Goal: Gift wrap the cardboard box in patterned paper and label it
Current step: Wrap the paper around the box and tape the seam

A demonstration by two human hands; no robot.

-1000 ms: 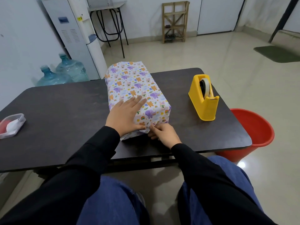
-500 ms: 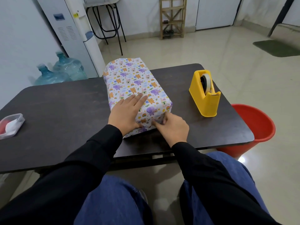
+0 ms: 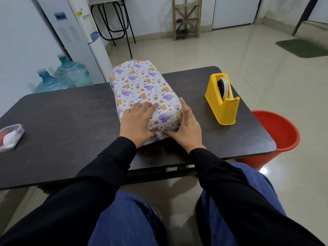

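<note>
Table [image 3: 71, 121], dark and matte, carries the wrapped box [image 3: 142, 82], a long block in smooth cartoon-animal paper, creased at its near end. Yellow plastic tape dispenser [image 3: 221, 103] stands well right of the right grip [image 3: 184, 128], whose spread fingers, clasping nothing, press the near flap. Left grip [image 3: 137, 121] lies flat on top, fingers straight. Best, I judge, to pin the fold taut, crease sharply, then tape; whether tape already holds it I cannot tell.

Animal-print box [image 3: 142, 86]; yellow tape dispenser [image 3: 222, 103]

Wrapped box [image 3: 142, 86] mid-table [image 3: 62, 125]; tape dispenser [image 3: 222, 102] right; container [image 3: 10, 137] far left; bucket [image 3: 276, 137] beyond right edge.
</note>
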